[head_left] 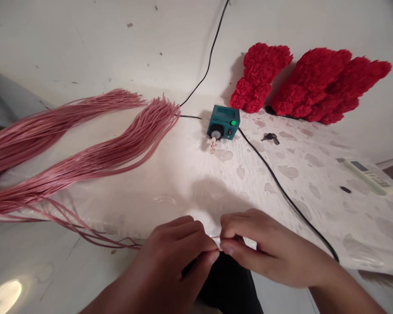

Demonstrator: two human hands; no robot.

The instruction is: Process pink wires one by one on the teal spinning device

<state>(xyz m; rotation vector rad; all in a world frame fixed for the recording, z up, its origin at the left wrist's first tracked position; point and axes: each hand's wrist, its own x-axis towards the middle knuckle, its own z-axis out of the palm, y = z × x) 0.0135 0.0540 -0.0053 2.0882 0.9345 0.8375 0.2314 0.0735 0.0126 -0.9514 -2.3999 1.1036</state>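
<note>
My left hand (183, 246) is closed in a pinch at the table's front edge, and loose pink cords (94, 237) run into it from the left. Close beside it, my right hand (258, 244) also pinches, thumb against forefinger. A thin piece of pink cord (217, 237) shows between the fingertips of both hands; its ends are hidden by the fingers. Two thick bundles of pink cord, a nearer one (118, 148) and a farther one (62, 120), lie along the left of the table with their cut ends towards the middle.
Behind my hands stands a small teal box (225, 114) with a green button, a knob and a pinkish clip (213, 145). A black cable (281, 187) crosses the right side. Red fluffy bunches (317, 83) lean on the wall. Keys (271, 138) and a remote control (370, 176) lie right.
</note>
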